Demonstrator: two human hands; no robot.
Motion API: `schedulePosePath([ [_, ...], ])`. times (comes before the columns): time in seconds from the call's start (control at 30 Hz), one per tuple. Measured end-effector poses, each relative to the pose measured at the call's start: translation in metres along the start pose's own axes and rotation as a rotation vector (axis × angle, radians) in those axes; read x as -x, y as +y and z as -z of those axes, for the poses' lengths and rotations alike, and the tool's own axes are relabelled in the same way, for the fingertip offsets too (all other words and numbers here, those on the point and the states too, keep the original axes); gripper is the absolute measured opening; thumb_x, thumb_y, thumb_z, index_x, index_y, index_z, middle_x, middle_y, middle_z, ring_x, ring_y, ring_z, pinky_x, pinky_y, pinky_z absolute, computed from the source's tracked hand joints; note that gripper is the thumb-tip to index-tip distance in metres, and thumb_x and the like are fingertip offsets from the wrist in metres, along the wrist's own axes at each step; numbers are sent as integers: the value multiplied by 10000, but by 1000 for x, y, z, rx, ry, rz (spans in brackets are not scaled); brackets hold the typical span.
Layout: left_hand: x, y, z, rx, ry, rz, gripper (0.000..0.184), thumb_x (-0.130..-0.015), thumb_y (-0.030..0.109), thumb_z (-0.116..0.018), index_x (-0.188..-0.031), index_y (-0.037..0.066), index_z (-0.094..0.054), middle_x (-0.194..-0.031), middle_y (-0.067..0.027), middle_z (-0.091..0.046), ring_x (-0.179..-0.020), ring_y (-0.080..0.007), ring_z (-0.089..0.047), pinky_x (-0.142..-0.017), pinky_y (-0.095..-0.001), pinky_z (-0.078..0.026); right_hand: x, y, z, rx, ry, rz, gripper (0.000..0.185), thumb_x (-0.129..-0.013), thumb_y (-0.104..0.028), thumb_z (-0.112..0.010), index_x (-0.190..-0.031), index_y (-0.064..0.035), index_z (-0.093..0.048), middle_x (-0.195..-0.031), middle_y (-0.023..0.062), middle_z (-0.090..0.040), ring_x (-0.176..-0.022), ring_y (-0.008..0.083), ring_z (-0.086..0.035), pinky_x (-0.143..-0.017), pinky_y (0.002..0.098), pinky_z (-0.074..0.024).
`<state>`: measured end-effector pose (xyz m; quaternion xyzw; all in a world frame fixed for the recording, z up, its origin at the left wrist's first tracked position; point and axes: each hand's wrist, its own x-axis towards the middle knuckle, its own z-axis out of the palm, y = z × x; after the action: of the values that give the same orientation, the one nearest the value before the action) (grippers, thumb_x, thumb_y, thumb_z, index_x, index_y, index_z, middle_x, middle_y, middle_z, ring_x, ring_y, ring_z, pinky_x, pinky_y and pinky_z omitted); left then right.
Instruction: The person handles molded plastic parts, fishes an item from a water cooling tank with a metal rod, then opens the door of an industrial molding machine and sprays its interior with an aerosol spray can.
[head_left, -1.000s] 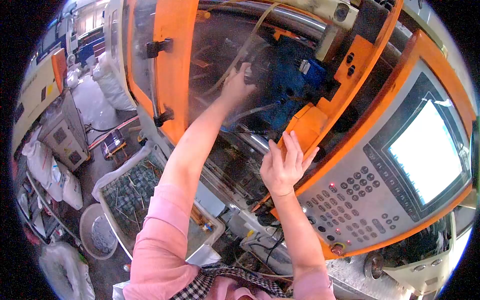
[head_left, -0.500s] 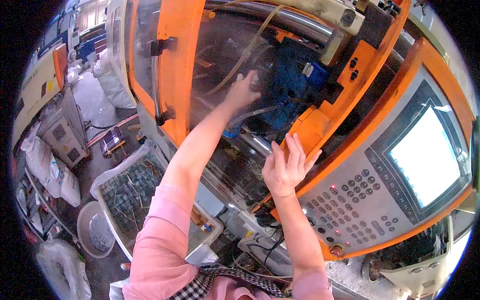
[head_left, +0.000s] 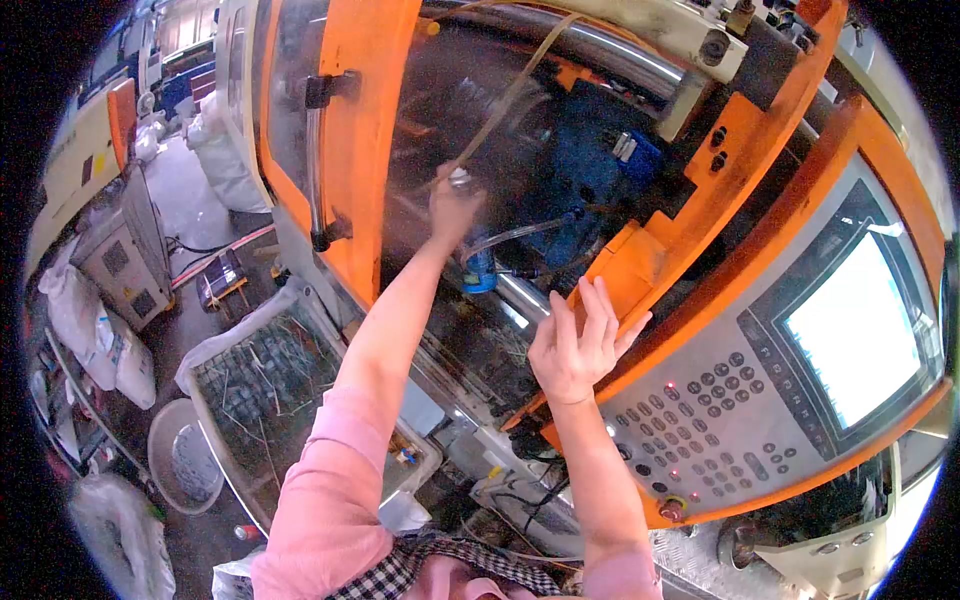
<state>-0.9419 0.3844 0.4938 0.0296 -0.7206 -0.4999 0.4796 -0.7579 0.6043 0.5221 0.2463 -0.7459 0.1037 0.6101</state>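
Observation:
My left hand [head_left: 455, 213] reaches into the opening of an orange-framed moulding machine, its fingers closed around a small thing with a silvery round top [head_left: 459, 177]. Motion blur and the fingers hide the rest of that thing. To its right is the blue mould block [head_left: 570, 170], with a clear hose [head_left: 520, 228] running across its lower part. My right hand [head_left: 580, 345] lies against the orange guard [head_left: 625, 265], fingers stretched out and nothing in them.
A control panel [head_left: 690, 430] with a lit screen [head_left: 855, 325] stands at the right. Below the machine on the left is a bin [head_left: 205, 400] of dark parts, beside a round bucket [head_left: 165, 465]. White sacks [head_left: 100, 340] lie farther left. A beige hose [head_left: 510, 95] hangs across the opening.
My left hand has moved left and slightly down, away from the blue mould block, still closed on the silvery-topped thing. My right hand stays against the orange guard. The view has shifted slightly.

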Motion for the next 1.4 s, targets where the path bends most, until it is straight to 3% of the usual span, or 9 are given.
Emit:
schedulePosePath([
  [0.1,2,-6,1,-14,130,-49,646,-673,168,-738,-1221,53,-416,-1054,-179,-600,-955,-343,-592,-842,-397,-470,-1,0,-1,24,-4,13,205,-675,-98,-605,-868,-145,-656,-1139,64,-580,-1127,236,-535,-1071,608,-108],
  [0.17,4,-5,4,218,126,137,631,-677,165,-740,-1210,49,-424,-1043,-161,-600,-937,-325,-596,-828,-386,-473,0,0,-1,28,-2,11,222,-660,-94,-609,-871,-150,-656,-1140,60,-579,-1120,236,-541,-1068,616,-101],
  [0.37,7,-46,-6,143,148,27,606,-657,149,-791,-1153,37,-462,-990,-109,-592,-905,-222,-574,-807,-336,-458,0,0,-1,58,-9,21,255,-641,-80,-610,-878,-161,-656,-1147,54,-573,-1119,236,-544,-1067,621,-88],
  [0.5,-1,-48,3,219,395,38,630,-660,120,-780,-1190,17,-455,-1117,-158,-539,-1052,-273,-520,-930,-362,-392,-1,0,-3,77,3,17,249,-640,-74,-610,-867,-167,-656,-1129,49,-584,-1119,232,-542,-1074,611,-81],
  [0.73,-14,-54,13,-70,295,-100,754,-682,106,-722,-1322,66,-326,-1148,-182,-483,-1088,-345,-495,-972,-412,-377,-3,0,-1,79,6,29,236,-647,-78,-604,-859,-165,-660,-1130,54,-588,-1125,232,-538,-1077,606,-83],
  [0.8,-25,-47,11,-388,205,-85,795,-685,172,-723,-1361,180,-304,-1183,-217,-445,-1089,-408,-479,-957,-477,-382,-3,-2,-1,68,-8,27,243,-652,-81,-600,-871,-164,-665,-1132,55,-589,-1130,235,-535,-1077,606,-78],
  [0.9,-46,-34,9,-339,133,82,786,-690,254,-730,-1355,268,-312,-1221,-261,-388,-1075,-462,-468,-940,-518,-388,-1,1,-2,47,-4,30,247,-654,-84,-597,-878,-159,-670,-1136,58,-588,-1133,238,-535,-1076,608,-77],
  [0.93,-45,-30,8,-241,151,90,768,-700,277,-710,-1353,190,-314,-1236,-231,-491,-1112,-491,-424,-972,-525,-338,-1,1,-2,49,-3,24,247,-654,-84,-597,-878,-159,-670,-1136,58,-588,-1133,238,-535,-1076,608,-77],
  [1.4,-38,-45,6,-384,67,1,830,-672,286,-747,-1361,248,-287,-1240,-302,-388,-1120,-489,-423,-903,-517,-422,-2,-1,-1,18,-5,9,217,-671,-79,-605,-865,-152,-668,-1138,60,-588,-1132,226,-537,-1078,600,-89],
])
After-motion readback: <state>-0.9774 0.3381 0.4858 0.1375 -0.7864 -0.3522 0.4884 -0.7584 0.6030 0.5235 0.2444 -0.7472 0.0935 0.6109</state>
